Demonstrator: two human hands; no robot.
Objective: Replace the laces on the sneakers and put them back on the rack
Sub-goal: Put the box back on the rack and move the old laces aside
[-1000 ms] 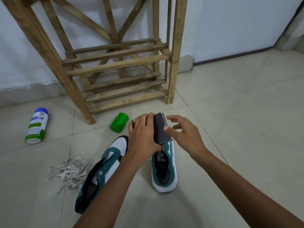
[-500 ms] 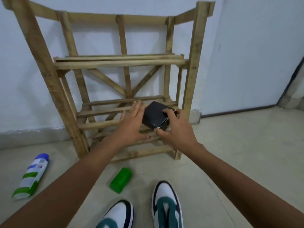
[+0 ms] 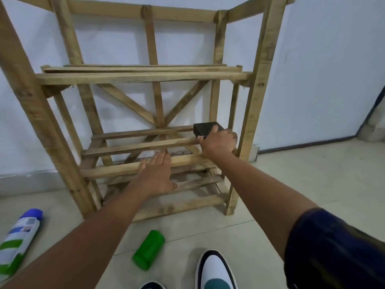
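A: Where are the sneakers?

B: On the floor (image 3: 312, 184), bottom edge of view. One sneaker (image 3: 215, 270) shows a white toe with a green panel. Only the dark toe rim of the second sneaker (image 3: 153, 286) is in view, just to its left. Neither is on the rack (image 3: 143, 77). Can't see eyelets or laces from here.

A: Hands?

B: Right hand (image 3: 217, 142) is curled around a small black box (image 3: 205, 129), which sits on the middle shelf at the right end, near the right post. Left hand (image 3: 155, 174) is flat, fingers straight and together, holding nothing, over the front slat of the same shelf. Can't tell if it's touching the wood.

A: So it's a side job, not lacing.

B: Looks like it. My read: the box is being parked on the shelf and the lacing isn't done yet.

A: How will the sneakers handle?

B: My guess: light, stiff rubber sole, soft upper. An upper without laces will flop open, so don't lift by the tongue. Pinch the heel collar, or grip across the sole sides.

A: Hazards?

B: Shelves are spaced slats. Lay each sole across at least two slats. A green cap (image 3: 148, 249) and a spray can (image 3: 18, 236) lie on the floor nearby and will roll if kicked.
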